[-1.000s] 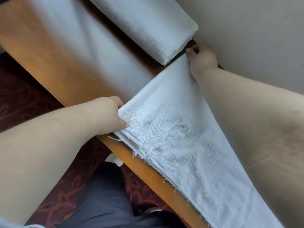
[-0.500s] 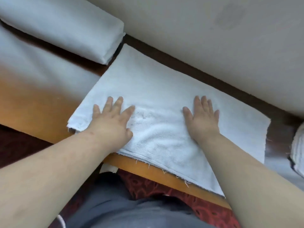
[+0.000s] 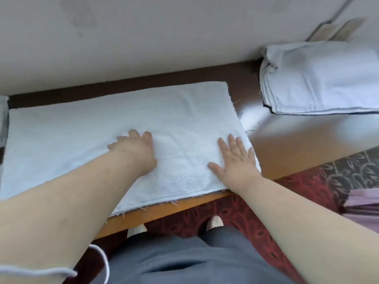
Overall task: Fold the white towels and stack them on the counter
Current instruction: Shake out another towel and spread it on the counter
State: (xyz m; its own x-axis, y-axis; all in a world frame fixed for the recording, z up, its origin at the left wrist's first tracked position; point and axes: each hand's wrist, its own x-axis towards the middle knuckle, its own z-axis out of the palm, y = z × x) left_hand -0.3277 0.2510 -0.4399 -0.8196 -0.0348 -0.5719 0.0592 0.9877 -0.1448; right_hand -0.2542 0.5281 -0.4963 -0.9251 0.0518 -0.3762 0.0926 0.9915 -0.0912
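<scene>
With the white towel (image 3: 123, 128) spread along the counter's (image 3: 287, 152) front edge, the flat left hand (image 3: 135, 150) and right hand (image 3: 235, 160) should smooth outward evenly before the next fold.

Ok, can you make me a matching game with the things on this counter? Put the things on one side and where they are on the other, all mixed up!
Things:
1. left hand
2. right hand
3. stack of folded white towels
4. flat white towel with frayed edges

Places:
A. far right of the wooden counter, by the wall
B. spread out across the counter's middle
C. pressing flat near the spread towel's right edge
D. resting on the spread towel's middle

Pairs: 1-D, 2-C, 3-A, 4-B
</scene>
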